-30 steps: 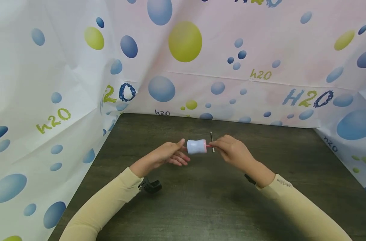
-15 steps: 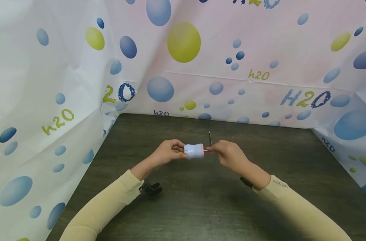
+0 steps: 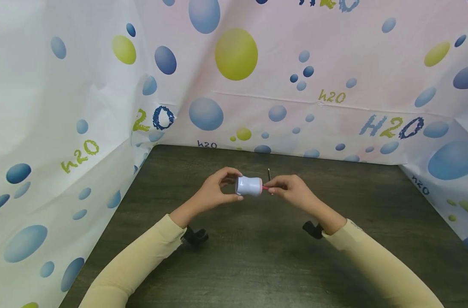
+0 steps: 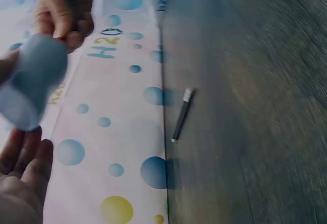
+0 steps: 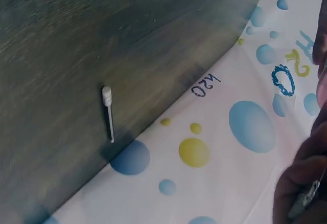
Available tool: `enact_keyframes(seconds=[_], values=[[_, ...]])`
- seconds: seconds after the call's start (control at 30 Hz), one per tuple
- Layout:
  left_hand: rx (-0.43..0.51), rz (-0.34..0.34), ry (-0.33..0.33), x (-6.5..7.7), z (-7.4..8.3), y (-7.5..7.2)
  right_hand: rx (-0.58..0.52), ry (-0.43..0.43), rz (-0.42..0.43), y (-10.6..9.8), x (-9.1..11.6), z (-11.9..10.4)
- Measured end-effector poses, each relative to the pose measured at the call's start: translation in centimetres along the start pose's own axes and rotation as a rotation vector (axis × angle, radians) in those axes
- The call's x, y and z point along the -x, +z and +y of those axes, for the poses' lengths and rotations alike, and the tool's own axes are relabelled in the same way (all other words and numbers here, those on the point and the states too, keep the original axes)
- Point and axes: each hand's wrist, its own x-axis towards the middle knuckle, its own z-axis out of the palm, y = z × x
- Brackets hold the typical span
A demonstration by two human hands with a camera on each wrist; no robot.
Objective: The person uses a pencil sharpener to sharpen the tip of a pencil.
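Head view shows a pale blue cup (image 3: 250, 186) on its side, held up in the air over the dark bench (image 3: 234, 256). One end is next to the left grip (image 3: 214, 192), and the pink end (image 3: 261, 186) points at the right grip (image 3: 295, 192) (both grips are a person's bare hands). The right grip pinches a thin red bit (image 3: 266, 188) that sticks out of the pink end. The left grip has its thumb on one side of the cup and its fingers on the other. I can't tell if it squeezes the cup or just sits around it.

What could go wrong? I think the cup could drop. If the left grip is loose, the thin red bit may be all that holds it up, and a small slip of that pinch could let the cup fall and roll. A hard tug could pull the red bit out too fast, or bend it, if it is soft. The cup looks smooth, so it might slide or twist in the fingers. A pencil-like stick (image 4: 181, 115) lies on the bench past the right grip, and a falling cup could knock it away.
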Motion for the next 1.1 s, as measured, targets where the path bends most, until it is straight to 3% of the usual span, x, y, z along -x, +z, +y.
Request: enact_keyframes(seconds=[0.07,0.17,0.27,0.33,0.43,0.53,0.67,0.77,0.87,1.1], values=[[0.082,-0.002,-0.010,-0.1,0.0,-0.3,0.062,-0.053,0.063,0.2,0.3,0.1],[0.144,0.015,-0.077,-0.3,0.1,-0.7,0.174,-0.149,0.163,0.4,0.6,0.1],[0.151,0.002,-0.213,-0.5,0.0,-0.8,0.284,-0.283,0.270,0.6,0.9,0.3],[0.141,-0.048,-0.306,-0.6,-0.1,-0.8,0.353,-0.389,0.336,0.9,0.9,0.4],[0.151,-0.149,-0.395,-0.7,-0.2,-0.6,0.432,-0.530,0.415,1.3,0.9,0.7],[0.184,-0.202,-0.397,-0.6,-0.3,-0.4,0.466,-0.624,0.466,1.7,0.9,0.9],[0.237,-0.193,-0.391,-0.4,-0.2,-0.4,0.455,-0.656,0.491,2.0,1.0,0.6],[0.228,-0.177,-0.391,-0.3,-0.3,-0.5,0.446,-0.613,0.471,2.0,1.2,0.0],[0.141,-0.137,-0.330,-0.2,-0.3,-0.4,0.398,-0.490,0.380,1.8,1.3,-0.5],[-0.055,-0.018,-0.100,0.7,-0.3,0.1,-0.007,0.011,-0.026,0.5,0.4,-1.1]])
